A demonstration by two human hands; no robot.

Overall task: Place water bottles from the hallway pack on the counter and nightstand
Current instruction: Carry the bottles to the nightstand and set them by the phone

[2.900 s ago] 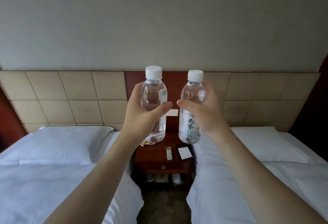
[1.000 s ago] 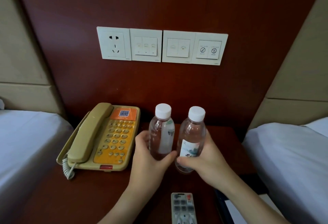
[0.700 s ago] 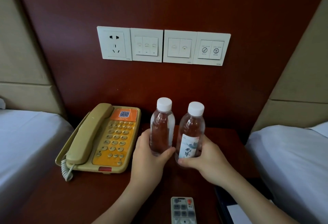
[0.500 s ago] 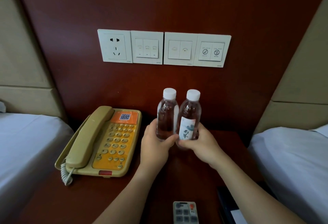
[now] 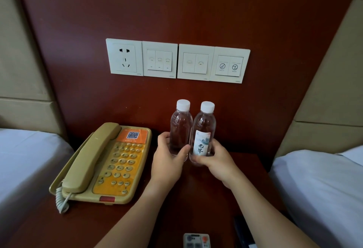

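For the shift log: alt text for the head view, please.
Each hand holds one upright water bottle, left hand on the left bottle, right hand on the right bottle, side by side over a nightstand, beside a telephone.

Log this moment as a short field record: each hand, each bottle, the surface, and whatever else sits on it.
left hand: wrapped around the left bottle, low on its body
right hand: wrapped around the right bottle, low on its body
bottles: upright, white caps on, side by side and touching; right one shows a label
contact with surface: bottoms hidden by the hands, cannot tell
surface: dark red nightstand between two beds
also there: telephone left of the bottles; remote control at the near edge
wall: switch panel above the bottles
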